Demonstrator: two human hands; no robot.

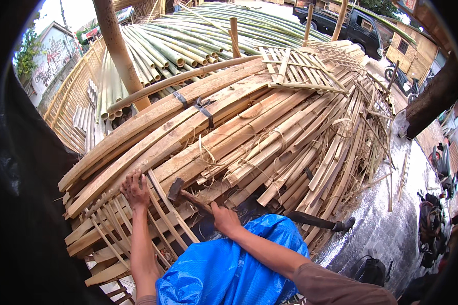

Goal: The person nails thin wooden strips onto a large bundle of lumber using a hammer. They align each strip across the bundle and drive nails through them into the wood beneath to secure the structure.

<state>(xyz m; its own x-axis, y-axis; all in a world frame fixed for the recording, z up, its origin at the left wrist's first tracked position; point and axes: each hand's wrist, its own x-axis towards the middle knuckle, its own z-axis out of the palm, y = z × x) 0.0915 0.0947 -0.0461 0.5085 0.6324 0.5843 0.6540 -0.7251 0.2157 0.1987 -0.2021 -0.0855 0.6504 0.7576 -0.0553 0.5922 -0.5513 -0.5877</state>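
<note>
My right hand [225,219] is closed round the wooden handle of a hammer [197,202]. Its dark metal head points left, close to the right edge of a slatted wooden frame [171,214]. The fingers of my left hand [136,191] bend over the upper rail of that frame, and their tips are partly hidden. The frame, made of narrow pale strips, leans across the lower left of a stack of planks [188,133]. Blue plastic sheeting [229,269] lies between my forearms and covers the frame's lower right part.
Split strips and loose fibres spread right across the pile, with another lattice panel [303,70] on top. Green bamboo poles [188,43] lie behind. Upright posts [118,51] rise nearby. A shiny silver sheet [381,208] and a black bag [370,270] are at the right.
</note>
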